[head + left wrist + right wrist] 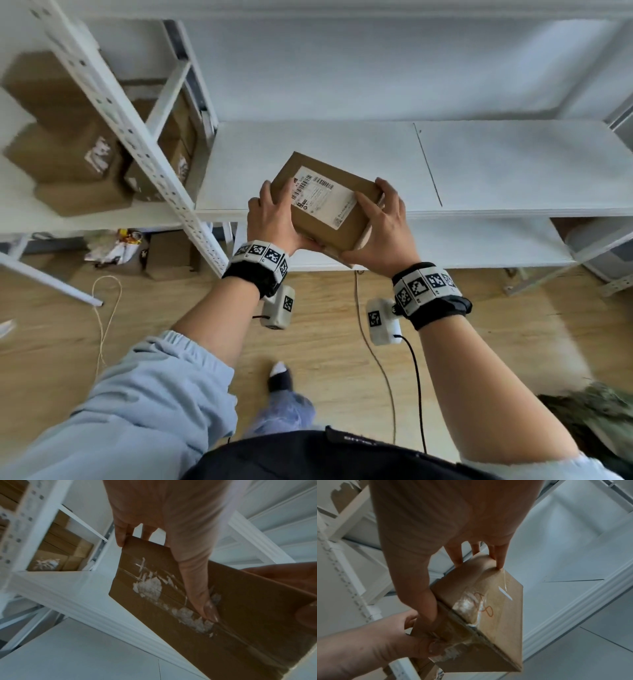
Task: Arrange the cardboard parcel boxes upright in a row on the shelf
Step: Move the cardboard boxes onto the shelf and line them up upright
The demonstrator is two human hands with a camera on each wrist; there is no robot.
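A flat brown cardboard parcel box [325,202] with a white barcode label on its top face is held in the air over the front edge of the white shelf [513,164]. My left hand [274,219] grips its left edge, fingers on top and thumb below. My right hand [380,226] grips its right edge the same way. The left wrist view shows the box's [214,608] taped underside with torn label remains and my left thumb [205,601] across it. In the right wrist view the box [488,608] shows a taped side with red writing.
A second white rack at the left holds several stacked cardboard boxes [75,147]. Its slotted upright post [144,150] leans across the view beside my left hand. A lower shelf board [479,240] lies beneath. Cables [373,353], a small box and a wrapper lie on the wooden floor.
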